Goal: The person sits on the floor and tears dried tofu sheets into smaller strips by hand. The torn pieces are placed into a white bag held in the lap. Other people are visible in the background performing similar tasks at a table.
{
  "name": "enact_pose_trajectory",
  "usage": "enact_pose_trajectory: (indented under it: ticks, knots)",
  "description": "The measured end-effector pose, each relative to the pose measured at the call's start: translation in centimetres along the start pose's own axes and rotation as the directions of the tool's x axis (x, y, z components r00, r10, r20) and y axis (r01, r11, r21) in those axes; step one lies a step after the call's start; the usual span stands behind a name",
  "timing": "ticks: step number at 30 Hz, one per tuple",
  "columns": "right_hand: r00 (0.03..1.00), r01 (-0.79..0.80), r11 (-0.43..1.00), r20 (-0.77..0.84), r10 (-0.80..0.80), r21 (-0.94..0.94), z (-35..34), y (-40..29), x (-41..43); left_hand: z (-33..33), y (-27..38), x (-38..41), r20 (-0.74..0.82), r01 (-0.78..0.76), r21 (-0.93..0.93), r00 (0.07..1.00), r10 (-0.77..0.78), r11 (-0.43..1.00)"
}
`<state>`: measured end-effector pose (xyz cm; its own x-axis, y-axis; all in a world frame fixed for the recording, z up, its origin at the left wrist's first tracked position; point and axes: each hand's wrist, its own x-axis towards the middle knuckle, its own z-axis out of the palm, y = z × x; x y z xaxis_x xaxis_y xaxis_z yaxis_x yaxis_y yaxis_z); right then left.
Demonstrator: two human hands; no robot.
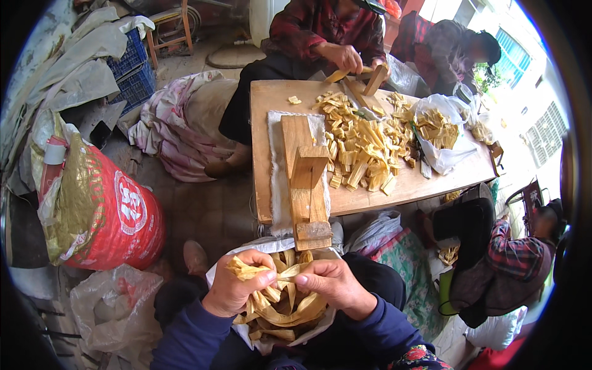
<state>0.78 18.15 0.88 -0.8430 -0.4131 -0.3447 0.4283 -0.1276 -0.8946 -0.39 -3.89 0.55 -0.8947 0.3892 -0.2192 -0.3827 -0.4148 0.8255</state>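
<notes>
In my left hand (243,282) is a bunch of pale yellow dried plant strips (247,269). My right hand (340,286) pinches part of the same strips, thumb tip close to the left thumb. Below both hands, a white sack (326,323) on my lap holds more long dried strips (296,317). Just beyond stands a wooden block stand (300,138) with an upright piece, lying on a white cloth (276,185) at the near left of the table (370,201). Cut, folded strip pieces (365,148) are heaped to its right.
A plastic bag (446,159) of strip pieces stands on the table's right. Across it, a co-worker's hands (347,58) hold a strip by another wooden stand (375,79). Two other people sit at the right. A large red sack (125,222) stands left, near blue crates (134,83).
</notes>
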Motion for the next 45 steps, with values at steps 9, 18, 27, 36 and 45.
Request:
enact_pose_trajectory:
  ticks: [9,18,27,36,45]
  knots:
    - [0.697,0.424,0.729,-0.320,-0.641,-0.537,-1.9,-3.1,2.1,2.4,1.1,4.1,-0.096,-0.224,0.395,0.954,0.282,0.891]
    - [0.597,0.030,0.496,-0.383,-0.705,-0.868,-3.6,-2.7,5.8,2.4,-2.1,7.8,-0.094,-0.373,0.643,0.828,0.552,0.669]
    - [0.391,0.467,0.556,-0.403,-0.827,-0.688,-5.1,-1.1,5.0,0.5,-0.6,4.1,0.024,-0.416,0.608,0.861,0.507,0.676]
    - [0.552,0.682,0.162,0.355,-0.755,-0.714,-2.3,-0.9,2.9,-0.2,-0.7,2.3,0.084,-0.311,0.764,0.917,0.391,0.566]
    - [0.508,0.831,0.247,0.497,-0.704,-0.499,-0.2,-1.4,2.7,1.4,-3.2,1.0,0.428,-0.096,0.478,0.894,-0.136,0.873]
